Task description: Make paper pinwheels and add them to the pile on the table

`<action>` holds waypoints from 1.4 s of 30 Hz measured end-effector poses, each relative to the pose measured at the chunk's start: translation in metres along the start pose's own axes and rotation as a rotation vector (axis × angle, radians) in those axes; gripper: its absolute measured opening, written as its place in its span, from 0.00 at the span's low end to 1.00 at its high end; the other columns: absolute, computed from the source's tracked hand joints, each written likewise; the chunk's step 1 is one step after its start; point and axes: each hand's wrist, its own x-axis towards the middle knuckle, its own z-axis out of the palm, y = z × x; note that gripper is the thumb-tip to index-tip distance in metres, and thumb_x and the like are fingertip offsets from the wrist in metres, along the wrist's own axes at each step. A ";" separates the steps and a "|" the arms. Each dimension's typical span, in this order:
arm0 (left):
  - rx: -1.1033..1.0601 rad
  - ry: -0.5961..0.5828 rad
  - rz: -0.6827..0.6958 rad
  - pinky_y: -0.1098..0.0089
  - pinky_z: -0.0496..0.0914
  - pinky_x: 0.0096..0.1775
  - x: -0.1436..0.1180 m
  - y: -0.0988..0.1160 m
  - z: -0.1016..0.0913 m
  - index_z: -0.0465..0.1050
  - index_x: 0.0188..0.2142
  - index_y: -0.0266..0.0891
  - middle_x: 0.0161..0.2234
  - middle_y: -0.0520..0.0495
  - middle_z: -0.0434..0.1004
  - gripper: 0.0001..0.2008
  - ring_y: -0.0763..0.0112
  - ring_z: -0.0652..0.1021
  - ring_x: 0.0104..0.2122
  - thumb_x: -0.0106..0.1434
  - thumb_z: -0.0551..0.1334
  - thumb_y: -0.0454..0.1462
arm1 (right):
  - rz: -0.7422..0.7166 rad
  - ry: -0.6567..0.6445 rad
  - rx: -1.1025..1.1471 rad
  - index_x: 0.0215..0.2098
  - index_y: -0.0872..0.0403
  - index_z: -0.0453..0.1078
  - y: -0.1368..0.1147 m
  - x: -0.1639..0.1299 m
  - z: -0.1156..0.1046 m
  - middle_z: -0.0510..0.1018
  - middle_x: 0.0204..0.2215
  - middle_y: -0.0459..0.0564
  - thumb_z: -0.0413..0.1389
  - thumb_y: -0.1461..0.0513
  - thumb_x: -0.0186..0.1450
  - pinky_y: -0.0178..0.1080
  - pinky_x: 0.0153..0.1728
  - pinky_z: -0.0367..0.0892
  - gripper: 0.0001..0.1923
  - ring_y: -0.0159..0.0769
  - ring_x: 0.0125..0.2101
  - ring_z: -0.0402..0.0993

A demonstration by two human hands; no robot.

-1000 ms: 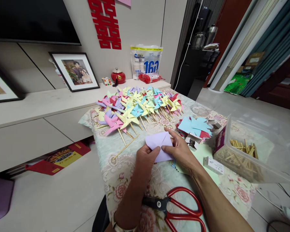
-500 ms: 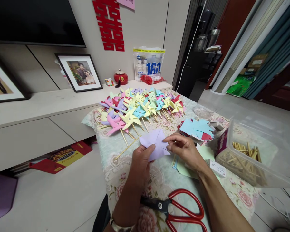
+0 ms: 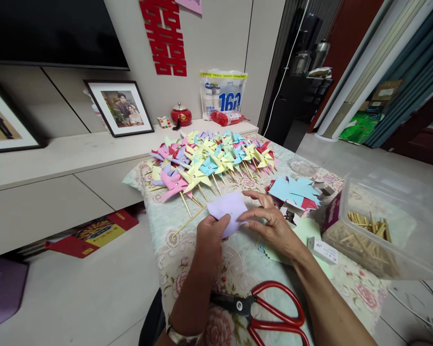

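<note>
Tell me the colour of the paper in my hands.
The paper is pale purple; see the head view.

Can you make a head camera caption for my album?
Left hand gripping purple paper, right hand at its edge, colorful pinwheels behind, scissors nearby.

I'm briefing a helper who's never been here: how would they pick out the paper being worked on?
On the flowered tablecloth, find the pile of pinwheels. Nearer the camera, the left hand grips a pale purple sheet, with the right hand at its right edge. Purple pinwheels lie in the pile too, but this is the only paper being held.
</note>
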 end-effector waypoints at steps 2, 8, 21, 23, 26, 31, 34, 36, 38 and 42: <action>0.045 0.008 0.004 0.74 0.59 0.23 0.000 0.000 0.001 0.79 0.31 0.32 0.21 0.50 0.75 0.18 0.75 0.69 0.20 0.44 0.72 0.44 | 0.033 0.001 0.003 0.37 0.44 0.81 -0.001 0.000 0.002 0.65 0.63 0.49 0.61 0.57 0.66 0.57 0.61 0.52 0.06 0.51 0.62 0.57; 0.118 -0.004 0.042 0.75 0.57 0.20 -0.002 0.002 0.005 0.80 0.30 0.33 0.17 0.53 0.72 0.14 0.77 0.66 0.17 0.46 0.70 0.41 | 0.161 -0.039 0.090 0.35 0.47 0.80 -0.005 0.001 0.006 0.66 0.62 0.49 0.60 0.58 0.66 0.56 0.62 0.50 0.06 0.50 0.63 0.56; 0.083 -0.050 0.019 0.73 0.67 0.25 0.000 -0.005 0.007 0.81 0.36 0.33 0.28 0.47 0.83 0.16 0.69 0.77 0.24 0.48 0.70 0.39 | 0.313 0.011 0.134 0.28 0.52 0.76 -0.005 0.002 0.014 0.73 0.55 0.55 0.61 0.62 0.60 0.50 0.57 0.55 0.04 0.47 0.58 0.64; 0.064 -0.068 0.013 0.72 0.69 0.27 0.000 -0.005 0.007 0.81 0.36 0.33 0.28 0.46 0.83 0.16 0.68 0.77 0.24 0.47 0.70 0.38 | 0.326 0.017 0.137 0.27 0.53 0.75 -0.004 0.002 0.016 0.73 0.55 0.56 0.61 0.63 0.59 0.50 0.57 0.55 0.03 0.47 0.58 0.65; 0.049 -0.076 0.003 0.72 0.70 0.27 0.000 -0.005 0.007 0.81 0.35 0.33 0.27 0.47 0.83 0.15 0.69 0.77 0.24 0.46 0.71 0.38 | 0.345 0.027 0.139 0.26 0.53 0.74 -0.003 0.003 0.017 0.73 0.54 0.56 0.61 0.63 0.58 0.50 0.57 0.56 0.03 0.47 0.57 0.66; -0.001 -0.084 -0.004 0.72 0.70 0.29 -0.002 -0.003 0.009 0.81 0.33 0.33 0.26 0.49 0.83 0.14 0.69 0.78 0.25 0.44 0.72 0.35 | 0.372 0.032 0.123 0.26 0.53 0.73 -0.003 0.003 0.017 0.74 0.53 0.56 0.59 0.63 0.56 0.49 0.55 0.58 0.03 0.48 0.55 0.68; -0.016 -0.084 -0.003 0.72 0.71 0.31 -0.004 -0.002 0.010 0.81 0.32 0.34 0.26 0.48 0.83 0.13 0.68 0.79 0.27 0.44 0.72 0.35 | 0.388 0.042 0.119 0.25 0.53 0.73 -0.004 0.003 0.017 0.75 0.52 0.56 0.59 0.63 0.56 0.49 0.54 0.59 0.03 0.48 0.54 0.69; -0.010 -0.093 -0.004 0.71 0.71 0.31 -0.004 -0.001 0.010 0.81 0.32 0.34 0.27 0.48 0.83 0.13 0.67 0.79 0.27 0.44 0.72 0.36 | 0.388 0.049 0.118 0.25 0.53 0.73 -0.004 0.003 0.018 0.75 0.51 0.56 0.58 0.63 0.55 0.49 0.53 0.59 0.03 0.48 0.54 0.69; -0.005 -0.101 -0.003 0.71 0.71 0.31 -0.005 -0.001 0.010 0.81 0.32 0.33 0.27 0.47 0.83 0.13 0.67 0.79 0.28 0.45 0.72 0.36 | 0.384 0.056 0.111 0.24 0.53 0.72 -0.004 0.003 0.018 0.75 0.51 0.56 0.58 0.63 0.55 0.48 0.53 0.59 0.03 0.48 0.53 0.69; -0.004 -0.077 0.021 0.72 0.72 0.31 -0.006 -0.002 0.012 0.81 0.33 0.33 0.28 0.47 0.84 0.13 0.67 0.80 0.28 0.45 0.71 0.35 | 0.370 0.055 0.097 0.24 0.53 0.72 -0.004 0.003 0.017 0.76 0.51 0.56 0.58 0.64 0.55 0.48 0.53 0.59 0.02 0.47 0.53 0.70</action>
